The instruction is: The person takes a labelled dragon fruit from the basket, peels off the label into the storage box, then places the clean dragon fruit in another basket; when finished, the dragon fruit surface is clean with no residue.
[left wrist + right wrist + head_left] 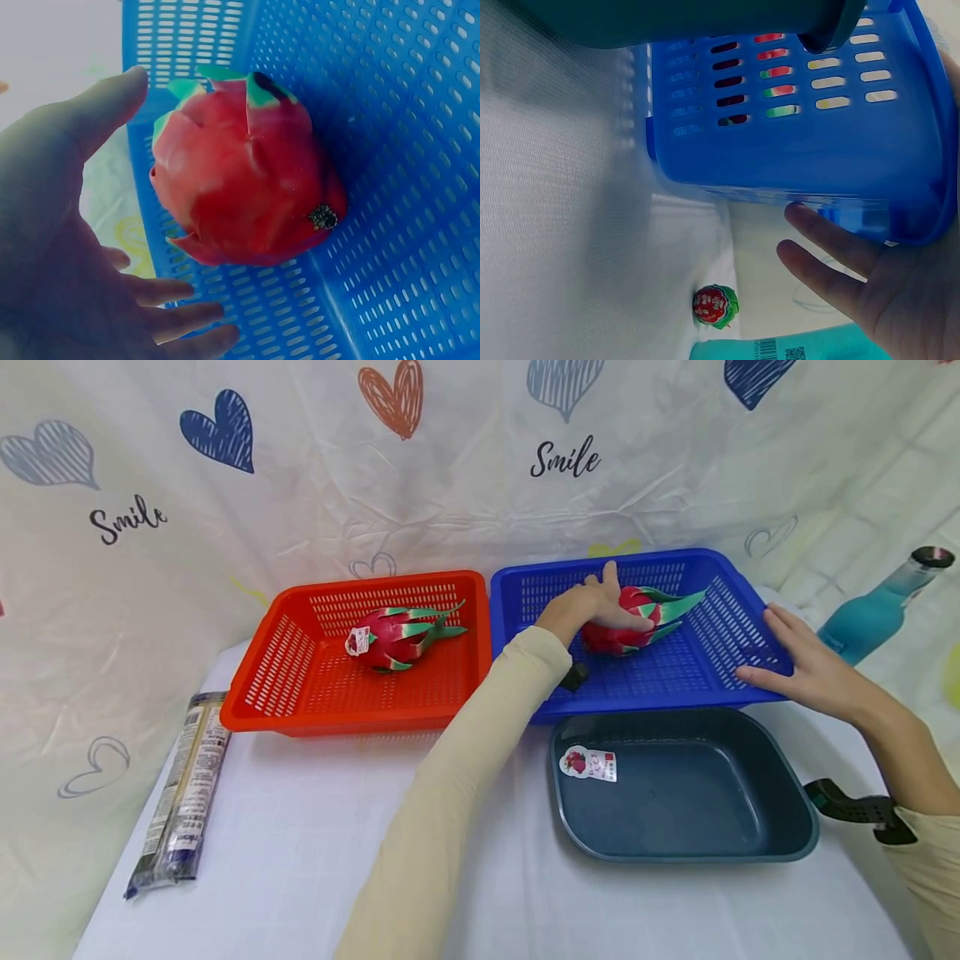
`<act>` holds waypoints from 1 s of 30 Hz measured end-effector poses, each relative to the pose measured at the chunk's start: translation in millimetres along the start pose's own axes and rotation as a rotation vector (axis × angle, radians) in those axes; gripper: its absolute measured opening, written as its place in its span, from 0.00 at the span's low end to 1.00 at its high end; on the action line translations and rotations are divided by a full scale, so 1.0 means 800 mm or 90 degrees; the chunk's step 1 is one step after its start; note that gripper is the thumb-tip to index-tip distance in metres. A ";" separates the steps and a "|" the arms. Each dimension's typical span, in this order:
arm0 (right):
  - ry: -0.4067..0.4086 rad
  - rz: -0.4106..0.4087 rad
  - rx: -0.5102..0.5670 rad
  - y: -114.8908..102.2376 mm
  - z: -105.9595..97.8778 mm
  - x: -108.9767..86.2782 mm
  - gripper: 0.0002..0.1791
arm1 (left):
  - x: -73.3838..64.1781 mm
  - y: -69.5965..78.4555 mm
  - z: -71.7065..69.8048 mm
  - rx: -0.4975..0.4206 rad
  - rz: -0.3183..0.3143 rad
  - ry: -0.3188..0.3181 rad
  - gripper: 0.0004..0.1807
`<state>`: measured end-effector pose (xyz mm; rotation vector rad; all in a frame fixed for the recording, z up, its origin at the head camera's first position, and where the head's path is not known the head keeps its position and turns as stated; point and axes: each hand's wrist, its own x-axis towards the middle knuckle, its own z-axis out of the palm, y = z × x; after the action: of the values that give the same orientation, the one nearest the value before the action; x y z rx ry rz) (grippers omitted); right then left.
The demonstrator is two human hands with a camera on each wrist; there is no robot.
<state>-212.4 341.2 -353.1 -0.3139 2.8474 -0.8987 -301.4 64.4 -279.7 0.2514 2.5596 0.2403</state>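
A red dragon fruit [617,635] with green leaf tips lies in the blue basket [645,689]. My left hand [600,602] reaches into that basket over the fruit. In the left wrist view, the left hand [67,202] has its thumb and fingers spread apart beside the fruit [232,172]. My right hand [817,672] holds the basket's right rim, thumb over the inner side. Seen from the right wrist, two extended fingers [829,281] lie along the outside of the basket [795,157]. Another dragon fruit [390,639], bearing a white label, lies in the red basket [360,722].
Below the blue basket stands a dark grey-blue basin [675,852] with a fruit sticker [588,764] inside. A turquoise bottle [862,622] is behind my right hand. Long plastic-wrapped packs [183,793] lie at the left edge. A small round red-and-green thing [715,306] shows beside the bottle.
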 end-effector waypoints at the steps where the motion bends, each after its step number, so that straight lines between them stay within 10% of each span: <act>1: 0.001 0.000 0.000 0.000 0.000 0.000 0.55 | 0.000 0.000 0.000 -0.001 -0.001 0.004 0.60; 30: 0.005 -0.002 -0.002 -0.002 0.001 0.000 0.54 | -0.029 -0.015 -0.014 0.059 0.022 0.073 0.56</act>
<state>-212.3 339.5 -353.3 -0.3159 2.8574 -0.8979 -289.3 45.9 -261.4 0.3251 2.6850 0.1518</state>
